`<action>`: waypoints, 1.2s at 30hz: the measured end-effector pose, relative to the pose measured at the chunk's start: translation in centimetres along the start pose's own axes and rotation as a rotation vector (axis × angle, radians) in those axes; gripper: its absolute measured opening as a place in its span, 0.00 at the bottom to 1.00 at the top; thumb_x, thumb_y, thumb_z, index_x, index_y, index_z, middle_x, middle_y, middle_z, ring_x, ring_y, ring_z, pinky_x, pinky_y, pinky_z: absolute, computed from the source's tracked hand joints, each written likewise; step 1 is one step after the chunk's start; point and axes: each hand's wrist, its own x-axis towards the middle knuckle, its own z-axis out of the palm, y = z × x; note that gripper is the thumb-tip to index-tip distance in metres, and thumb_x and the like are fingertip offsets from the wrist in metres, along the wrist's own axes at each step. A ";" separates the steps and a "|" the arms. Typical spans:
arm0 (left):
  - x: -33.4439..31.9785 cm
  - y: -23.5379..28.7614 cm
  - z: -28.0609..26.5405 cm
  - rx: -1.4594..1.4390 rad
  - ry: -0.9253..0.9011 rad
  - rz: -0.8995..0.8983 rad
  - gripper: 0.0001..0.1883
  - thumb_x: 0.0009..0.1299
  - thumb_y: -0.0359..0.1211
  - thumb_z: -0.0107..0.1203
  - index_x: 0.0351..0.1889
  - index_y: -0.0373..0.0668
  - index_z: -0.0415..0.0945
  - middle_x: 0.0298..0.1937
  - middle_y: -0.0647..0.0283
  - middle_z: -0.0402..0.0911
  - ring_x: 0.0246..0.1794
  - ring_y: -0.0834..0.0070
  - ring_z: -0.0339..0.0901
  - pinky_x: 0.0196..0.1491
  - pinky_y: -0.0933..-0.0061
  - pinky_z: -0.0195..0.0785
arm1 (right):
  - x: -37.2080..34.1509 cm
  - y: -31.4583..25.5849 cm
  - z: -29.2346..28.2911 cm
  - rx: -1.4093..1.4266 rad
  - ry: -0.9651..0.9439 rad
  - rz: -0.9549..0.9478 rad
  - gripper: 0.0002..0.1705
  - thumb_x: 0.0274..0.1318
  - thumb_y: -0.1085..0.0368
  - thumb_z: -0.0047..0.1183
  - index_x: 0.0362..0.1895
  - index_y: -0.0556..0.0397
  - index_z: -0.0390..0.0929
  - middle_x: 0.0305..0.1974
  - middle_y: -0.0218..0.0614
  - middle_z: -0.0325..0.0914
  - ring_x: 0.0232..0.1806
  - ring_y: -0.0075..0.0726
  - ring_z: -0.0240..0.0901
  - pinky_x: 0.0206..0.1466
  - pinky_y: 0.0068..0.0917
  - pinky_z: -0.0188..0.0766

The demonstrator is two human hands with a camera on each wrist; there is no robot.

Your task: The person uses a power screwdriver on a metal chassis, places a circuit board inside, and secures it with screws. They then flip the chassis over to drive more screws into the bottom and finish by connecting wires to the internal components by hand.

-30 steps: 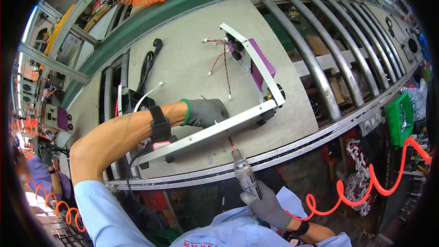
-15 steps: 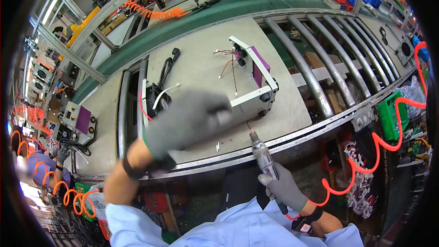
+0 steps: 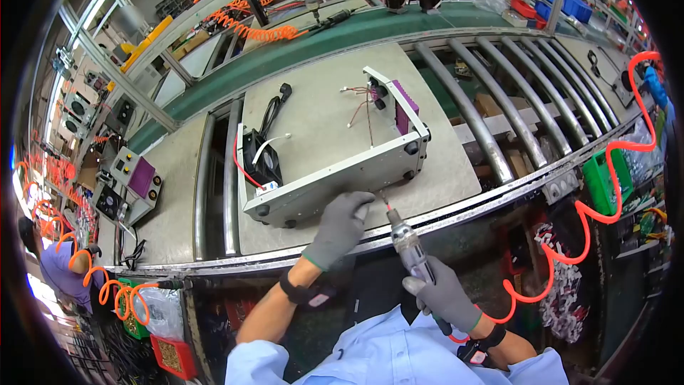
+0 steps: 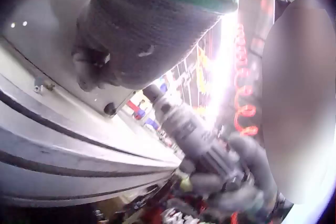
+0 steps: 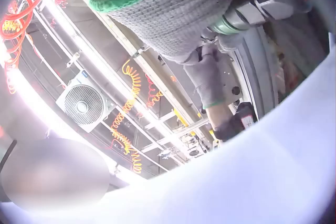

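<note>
My right hand (image 3: 449, 296), in a grey knit glove, grips a pneumatic screwdriver (image 3: 410, 246) tilted up toward the workpiece. Its thin bit (image 3: 386, 202) points at the near side of a white metal chassis (image 3: 342, 178) with black feet, standing on the board (image 3: 442, 203). My gloved left hand (image 3: 338, 228) is in front of that chassis, fingers curled and fingertips close to the bit; I cannot tell whether they hold something small. Inside the chassis are a black fan (image 3: 265, 157) on the left and a purple finned part (image 3: 404, 107) on the right, with loose wires (image 3: 369, 107).
A red coiled air hose (image 3: 548, 271) runs from the screwdriver to the right. Steel rollers (image 3: 484, 117) flank the board. A black power cord (image 3: 274, 114) lies behind the chassis. At left stands a purple-panelled unit (image 3: 142, 178); a green bin (image 3: 605, 182) hangs at right.
My left hand has left the chassis's upper edge, swung back toward me and come round to its near side by the bit. The right hand keeps its hold on the screwdriver.
</note>
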 end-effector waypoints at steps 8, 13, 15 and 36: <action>-3.8 0.4 -2.5 -1.535 0.056 -0.817 0.14 0.76 0.31 0.57 0.56 0.36 0.73 0.42 0.61 0.77 0.37 0.79 0.75 0.35 0.80 0.71 | -0.9 1.6 2.1 -0.159 -0.122 -0.046 0.29 0.55 0.51 0.65 0.56 0.54 0.74 0.35 0.34 0.77 0.34 0.26 0.74 0.40 0.30 0.72; -5.6 -0.3 -3.1 -1.628 0.114 -0.786 0.14 0.75 0.32 0.58 0.56 0.37 0.74 0.43 0.60 0.78 0.37 0.79 0.76 0.34 0.81 0.71 | -0.7 1.9 3.1 -0.224 -0.139 -0.061 0.31 0.54 0.51 0.66 0.57 0.54 0.74 0.38 0.36 0.78 0.37 0.28 0.75 0.43 0.31 0.72; -6.0 -0.5 -3.2 -1.611 0.126 -0.788 0.14 0.75 0.31 0.58 0.55 0.37 0.74 0.43 0.61 0.78 0.36 0.80 0.76 0.35 0.81 0.72 | -0.7 1.8 3.3 -0.225 -0.148 -0.060 0.31 0.54 0.51 0.66 0.57 0.55 0.74 0.38 0.36 0.78 0.35 0.28 0.75 0.41 0.30 0.72; -5.5 -0.4 0.6 0.296 0.124 -0.462 0.07 0.67 0.34 0.60 0.41 0.44 0.80 0.39 0.52 0.79 0.42 0.51 0.79 0.44 0.53 0.73 | -0.4 2.3 2.8 -0.011 -0.104 0.045 0.29 0.58 0.51 0.64 0.56 0.57 0.70 0.29 0.29 0.72 0.21 0.18 0.70 0.22 0.22 0.69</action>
